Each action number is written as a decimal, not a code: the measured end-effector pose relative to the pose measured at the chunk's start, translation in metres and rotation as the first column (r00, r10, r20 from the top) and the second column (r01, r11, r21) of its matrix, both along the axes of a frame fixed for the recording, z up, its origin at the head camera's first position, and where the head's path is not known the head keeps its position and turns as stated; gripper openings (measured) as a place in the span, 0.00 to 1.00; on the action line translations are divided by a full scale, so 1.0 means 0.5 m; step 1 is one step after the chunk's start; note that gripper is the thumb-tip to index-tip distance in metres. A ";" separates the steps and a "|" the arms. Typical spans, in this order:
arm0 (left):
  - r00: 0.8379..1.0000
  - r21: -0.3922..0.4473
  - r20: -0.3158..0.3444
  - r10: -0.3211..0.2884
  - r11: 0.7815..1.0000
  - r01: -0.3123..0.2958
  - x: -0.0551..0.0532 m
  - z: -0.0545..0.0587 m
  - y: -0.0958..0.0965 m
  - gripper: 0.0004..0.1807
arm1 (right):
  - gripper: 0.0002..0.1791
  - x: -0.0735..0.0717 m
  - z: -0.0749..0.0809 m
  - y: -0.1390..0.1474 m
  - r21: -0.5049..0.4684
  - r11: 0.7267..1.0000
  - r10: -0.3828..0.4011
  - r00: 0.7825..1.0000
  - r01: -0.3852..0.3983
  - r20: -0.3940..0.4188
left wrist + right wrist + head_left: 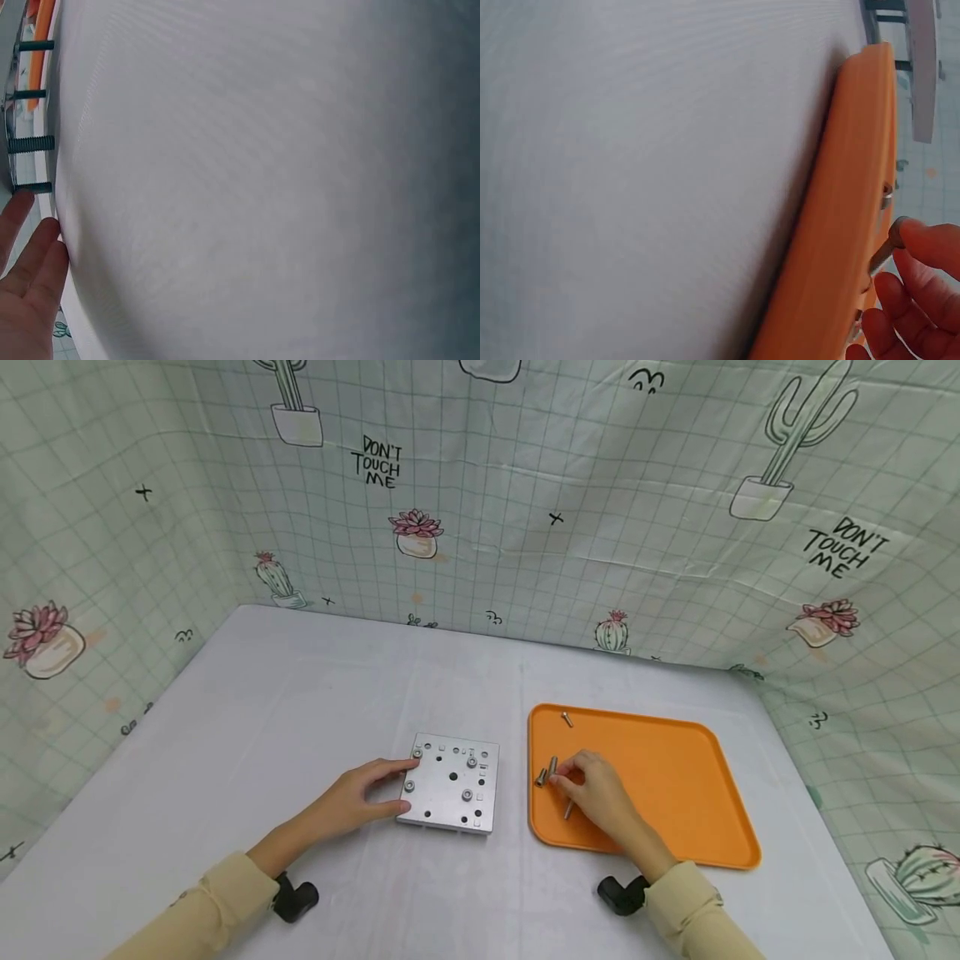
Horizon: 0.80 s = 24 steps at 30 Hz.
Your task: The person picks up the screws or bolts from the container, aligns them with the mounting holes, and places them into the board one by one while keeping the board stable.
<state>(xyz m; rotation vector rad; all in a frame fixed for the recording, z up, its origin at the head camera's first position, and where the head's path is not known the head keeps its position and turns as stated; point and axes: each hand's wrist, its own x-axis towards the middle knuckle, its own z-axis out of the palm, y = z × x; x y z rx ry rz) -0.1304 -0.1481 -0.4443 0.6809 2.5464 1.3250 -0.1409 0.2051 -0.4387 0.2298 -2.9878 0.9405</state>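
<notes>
Thumb and fingers apart, my left hand [358,795] touches the plate [438,797]; my right hand [596,787] pinches a screw [883,255] over the tray [678,793] — whether its tip touches, I cannot tell. It should be light, stiff, somewhat slippery — best taken by its head.

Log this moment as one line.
left hand: touches metal plate | right hand: pinches bolt at orange tray | other bolts: in tray

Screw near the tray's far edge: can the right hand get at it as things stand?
Probably: the far screw lies just beyond the right hand, with bare tray between. But the hand seems to pinch another screw, so free that grip first.
</notes>
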 end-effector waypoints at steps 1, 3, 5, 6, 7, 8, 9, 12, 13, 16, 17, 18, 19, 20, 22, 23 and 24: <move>1.000 -0.001 -0.004 0.002 1.000 -0.002 0.001 0.001 0.000 0.32 | 0.07 -0.001 0.002 0.001 -0.005 1.000 -0.004 1.000 0.004 0.001; 1.000 0.000 -0.010 0.003 1.000 -0.003 0.001 0.001 0.000 0.31 | 0.07 -0.002 0.007 0.004 -0.014 1.000 -0.009 1.000 0.009 0.002; 1.000 0.000 -0.012 0.009 1.000 -0.009 0.002 0.001 -0.001 0.31 | 0.07 -0.002 0.012 0.005 -0.032 0.999 -0.014 1.000 0.015 0.005; 1.000 0.003 -0.010 0.013 1.000 -0.013 0.002 0.000 -0.001 0.31 | 0.07 -0.002 0.015 0.005 -0.038 0.999 -0.015 1.000 0.016 0.008; 1.000 0.006 -0.011 0.015 1.000 -0.015 0.002 0.000 -0.001 0.31 | 0.07 -0.002 0.018 0.006 -0.045 0.999 -0.017 1.000 0.017 0.012; 1.000 0.008 -0.006 0.020 1.000 -0.019 0.002 -0.002 -0.001 0.31 | 0.07 -0.002 0.022 0.006 -0.053 0.998 -0.017 1.000 0.018 0.019; 1.000 0.008 -0.006 0.020 1.000 -0.020 0.002 -0.003 -0.001 0.31 | 0.07 -0.001 0.026 0.006 -0.061 0.998 -0.022 0.999 0.024 0.031; 1.000 0.013 0.004 0.020 1.000 -0.020 0.002 -0.007 -0.002 0.31 | 0.08 0.001 0.043 0.006 -0.095 0.995 -0.020 0.997 0.027 0.068; 1.000 0.012 0.005 0.019 1.000 -0.019 0.002 -0.008 -0.002 0.31 | 0.08 0.001 0.050 0.005 -0.109 0.994 -0.020 0.997 0.028 0.076; 1.000 0.025 0.019 0.020 0.999 -0.021 0.002 -0.007 -0.002 0.31 | 0.10 0.000 0.069 0.001 -0.146 0.989 -0.007 0.995 0.021 0.095; 1.000 0.025 0.022 0.022 0.999 -0.022 0.002 -0.007 -0.002 0.31 | 0.10 -0.001 0.074 -0.001 -0.159 0.987 -0.001 0.995 0.017 0.101; 0.999 0.030 0.028 0.024 0.999 -0.024 0.003 -0.006 -0.002 0.32 | 0.11 -0.003 0.078 -0.003 -0.163 0.987 0.005 0.994 0.012 0.106; 0.999 0.032 0.033 0.024 0.999 -0.026 0.003 -0.006 -0.002 0.32 | 0.11 -0.005 0.082 -0.005 -0.168 0.986 0.012 0.994 0.007 0.113; 0.999 0.034 0.037 0.025 0.999 -0.026 0.004 -0.005 -0.003 0.32 | 0.11 -0.006 0.086 -0.008 -0.179 0.984 0.021 0.992 0.002 0.126; 0.999 0.032 0.040 0.024 0.999 -0.025 0.004 -0.005 -0.003 0.32 | 0.12 -0.008 0.093 -0.014 -0.201 0.980 0.032 0.988 -0.001 0.151; 0.999 0.031 0.041 0.024 0.999 -0.025 0.004 -0.005 -0.002 0.32 | 0.12 -0.010 0.095 -0.017 -0.215 0.977 0.035 0.986 0.001 0.164; 0.999 0.033 0.042 0.024 0.999 -0.026 0.004 -0.004 -0.002 0.32 | 0.12 -0.011 0.099 -0.021 -0.223 0.975 0.041 0.984 -0.001 0.173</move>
